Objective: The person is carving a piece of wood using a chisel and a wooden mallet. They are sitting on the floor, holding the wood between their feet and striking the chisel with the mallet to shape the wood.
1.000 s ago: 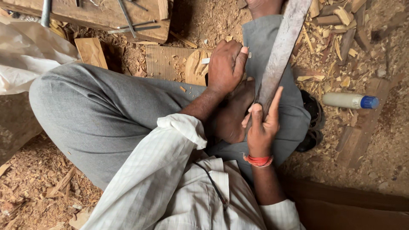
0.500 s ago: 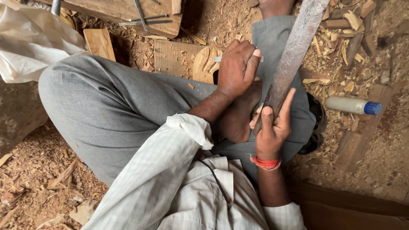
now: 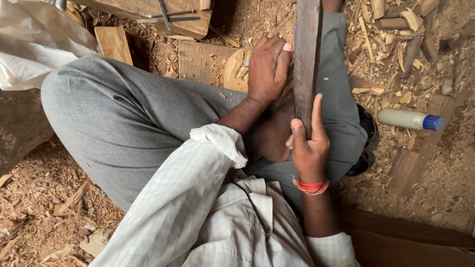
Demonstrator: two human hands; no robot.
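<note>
I sit cross-legged on a floor strewn with wood shavings. My right hand (image 3: 308,146), a red thread at its wrist, grips the lower end of a long flat dark bar (image 3: 307,54) that stands nearly straight up the view over my grey trouser leg. My left hand (image 3: 267,66) lies palm down with curled fingers on a pale wooden piece (image 3: 235,69), its thumb side against the bar. My bare foot lies just below both hands. How the wooden piece rests under my hand is hidden.
A white bottle with a blue cap (image 3: 408,119) lies at the right among wood scraps. A wooden block with metal tools (image 3: 166,17) sits at the top, a small plank (image 3: 114,44) beside it, a white plastic sack (image 3: 34,44) at the left.
The bar has swung from leaning right to almost upright in the view. My left hand has stayed on the wooden piece, and the view has shifted slightly.
</note>
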